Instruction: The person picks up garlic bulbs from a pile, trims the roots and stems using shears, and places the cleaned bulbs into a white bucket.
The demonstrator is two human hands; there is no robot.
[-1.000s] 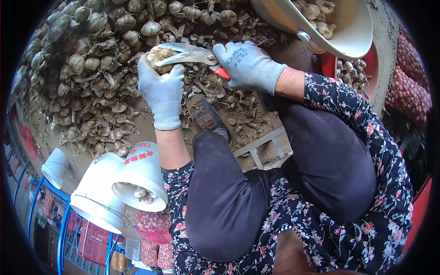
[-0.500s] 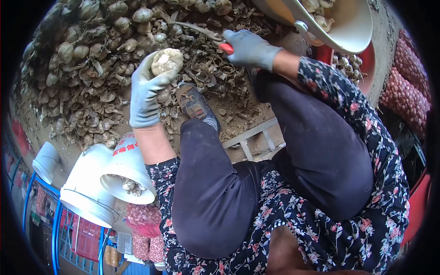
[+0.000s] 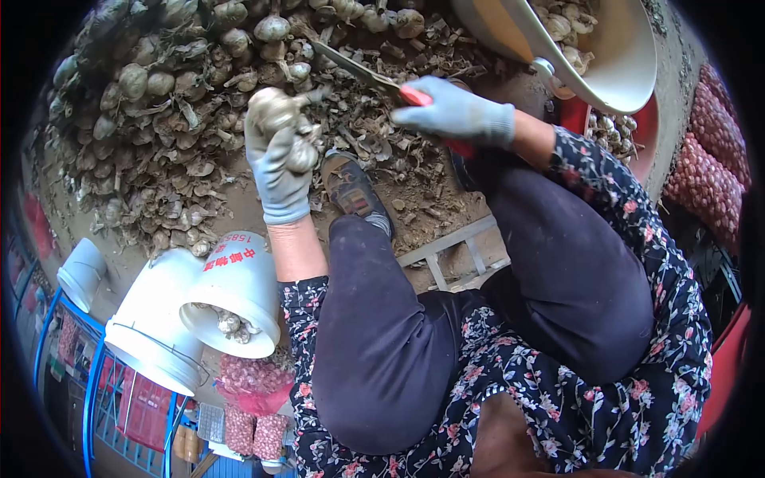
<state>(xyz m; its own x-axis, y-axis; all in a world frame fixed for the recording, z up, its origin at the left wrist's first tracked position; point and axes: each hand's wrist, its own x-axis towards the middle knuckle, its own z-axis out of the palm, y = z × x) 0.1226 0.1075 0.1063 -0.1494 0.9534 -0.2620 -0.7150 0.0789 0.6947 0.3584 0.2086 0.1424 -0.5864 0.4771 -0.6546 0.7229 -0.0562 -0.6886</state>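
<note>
Gloved in grey, my left hand (image 3: 279, 171) is closed around garlic bulbs (image 3: 275, 111), one at the fingertips and another lower against the palm. My right hand (image 3: 458, 110), also gloved, grips a long cutting tool (image 3: 355, 68) by its red handle. Its metal part points left and ends above and right of the held garlic, apart from it. Behind both hands lies a large heap of garlic (image 3: 159, 84) with dry stems and loose skins.
A tilted cream bucket (image 3: 613, 64) with garlic stands at upper right, over a red basin (image 3: 649, 131). White buckets (image 3: 247, 287) lie at lower left. Red net sacks (image 3: 705, 179) are at the right edge. My shoe (image 3: 349, 187) and a metal frame (image 3: 454, 251) are below.
The garlic in my left hand has turned and now shows stems and a second bulb. The cutting tool has tilted, with my right hand lower and further right in view.
</note>
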